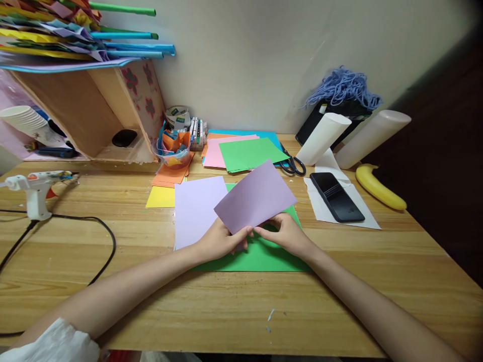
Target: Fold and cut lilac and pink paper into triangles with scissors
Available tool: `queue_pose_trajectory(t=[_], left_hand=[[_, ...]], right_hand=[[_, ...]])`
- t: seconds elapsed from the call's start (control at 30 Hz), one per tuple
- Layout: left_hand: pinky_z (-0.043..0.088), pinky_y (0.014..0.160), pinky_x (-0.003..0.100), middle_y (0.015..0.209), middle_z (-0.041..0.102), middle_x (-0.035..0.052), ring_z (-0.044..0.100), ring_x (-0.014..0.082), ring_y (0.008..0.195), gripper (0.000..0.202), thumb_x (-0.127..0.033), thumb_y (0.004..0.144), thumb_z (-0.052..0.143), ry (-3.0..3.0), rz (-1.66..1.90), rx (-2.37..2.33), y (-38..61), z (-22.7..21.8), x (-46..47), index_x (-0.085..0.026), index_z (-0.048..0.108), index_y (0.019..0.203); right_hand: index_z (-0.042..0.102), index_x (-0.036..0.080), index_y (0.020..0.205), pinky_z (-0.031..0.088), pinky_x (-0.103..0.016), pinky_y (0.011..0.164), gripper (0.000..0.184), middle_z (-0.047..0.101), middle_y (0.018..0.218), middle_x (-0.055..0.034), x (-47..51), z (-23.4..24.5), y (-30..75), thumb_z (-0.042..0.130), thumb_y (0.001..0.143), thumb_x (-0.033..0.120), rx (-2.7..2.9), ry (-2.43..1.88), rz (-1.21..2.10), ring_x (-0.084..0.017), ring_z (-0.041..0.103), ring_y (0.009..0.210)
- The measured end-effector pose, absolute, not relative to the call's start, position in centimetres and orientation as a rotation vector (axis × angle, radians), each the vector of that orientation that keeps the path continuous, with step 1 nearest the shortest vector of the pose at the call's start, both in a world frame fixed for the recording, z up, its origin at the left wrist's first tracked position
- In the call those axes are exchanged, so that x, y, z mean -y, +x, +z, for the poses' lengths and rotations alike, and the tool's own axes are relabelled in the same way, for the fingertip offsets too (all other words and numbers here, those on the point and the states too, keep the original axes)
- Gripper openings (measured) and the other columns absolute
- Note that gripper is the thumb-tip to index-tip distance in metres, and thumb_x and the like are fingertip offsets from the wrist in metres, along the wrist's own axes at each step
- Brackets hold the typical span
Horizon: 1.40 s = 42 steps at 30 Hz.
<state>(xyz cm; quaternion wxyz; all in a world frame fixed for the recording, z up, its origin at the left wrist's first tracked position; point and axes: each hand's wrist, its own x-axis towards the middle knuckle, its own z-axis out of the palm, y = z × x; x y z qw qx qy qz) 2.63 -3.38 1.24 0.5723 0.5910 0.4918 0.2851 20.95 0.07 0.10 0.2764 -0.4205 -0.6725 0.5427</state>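
Note:
A light purple sheet of paper (255, 197) is held tilted above the table, gripped along its near edge by both hands. My left hand (223, 238) pinches it with the thumb on top and fingers beneath. At the same edge, my right hand (284, 234) is closed on the paper, its thumb close to the left thumb. Below lies a large green sheet (260, 256), partly covered by the hands. Another pale purple sheet (198, 206) rests flat to the left, overlapping the green one.
Behind are stacked coloured papers (252, 153), black-handled scissors (293, 165) and a tub of paper scraps (173, 148). A glue gun (35, 193) with a looping cable stands left. At right are a phone (336, 197), a banana (380, 187) and white rolls (325, 138).

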Motion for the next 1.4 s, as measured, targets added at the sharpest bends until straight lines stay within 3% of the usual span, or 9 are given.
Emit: queue_pose_trajectory(t=[0.67,1.2,1.4], left_hand=[[0.033,0.038,0.018,0.055,0.057,-0.0003,0.040,0.0049,0.036,0.043,-0.053,0.083,0.042,1.383,0.634,-1.141,2.6,0.4,3.0,-0.013,0.058,0.083],[0.034,0.037,0.017,0.054,0.057,-0.0002,0.041,0.0048,0.034,0.045,-0.054,0.081,0.044,1.344,0.637,-1.149,2.5,0.6,3.0,-0.011,0.059,0.084],[0.033,0.036,0.017,0.054,0.056,0.0000,0.041,0.0047,0.035,0.044,-0.052,0.082,0.042,1.373,0.622,-1.156,2.4,0.5,3.0,-0.011,0.059,0.084]], right_hand=[[0.066,0.013,0.079,0.050,-0.035,0.074,0.029,0.069,0.078,-0.0083,-1.9,-0.5,22.4,0.070,0.064,0.038,1.660,-1.228,1.434,-0.022,0.064,0.077],[0.063,0.017,0.069,0.047,-0.030,0.065,0.031,0.064,0.073,-0.0040,-4.1,1.6,25.5,0.073,0.059,0.045,1.575,-1.346,1.170,-0.018,0.059,0.069],[0.063,0.019,0.068,0.047,-0.031,0.071,0.027,0.065,0.073,-0.0036,-5.0,1.6,26.7,0.072,0.062,0.044,1.528,-1.393,1.031,-0.019,0.059,0.074]])
